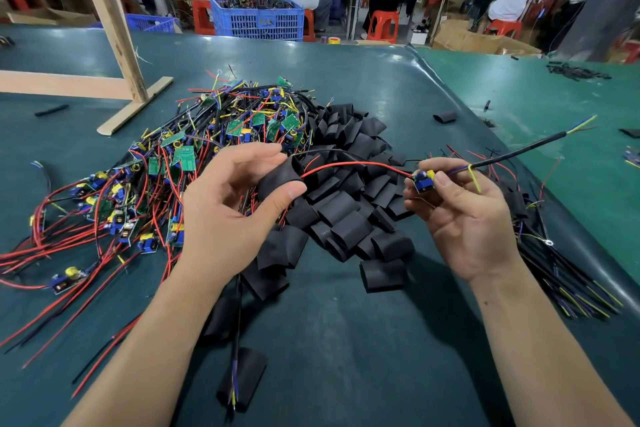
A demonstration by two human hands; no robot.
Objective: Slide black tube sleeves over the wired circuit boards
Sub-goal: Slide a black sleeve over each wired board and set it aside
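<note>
- The left hand (pixel 239 198) pinches a black tube sleeve (pixel 280 177) between thumb and fingers, mouth turned toward the right; a red wire (pixel 353 165) runs out of that mouth.
- The right hand (pixel 464 215) pinches a small circuit board (pixel 424 181) by its blue-and-yellow parts, fingers curled round it, with a black cable (pixel 519 152) trailing off up and to the right.
- Board and sleeve are held apart above the tabletop (pixel 346 340), joined by the red wire, so the sleeve seems threaded on the lead but not yet over the board.
- The sleeve looks light, soft and flattened; squeezing its edges should open the mouth. The board looks stiff but delicate at its solder joints, so it is probably best held by its edges or body, not pulled by the wire.
- Under the hands lies a heap of loose sleeves (pixel 349 218); to the left, a tangle of wired boards (pixel 214 135); to the right, a bundle of cables (pixel 568 274).
- Stray wires could snag the lead as it is drawn through.
- A wooden frame (pixel 117 45) and a blue crate (pixel 256 19) stand farther back, well apart.
</note>
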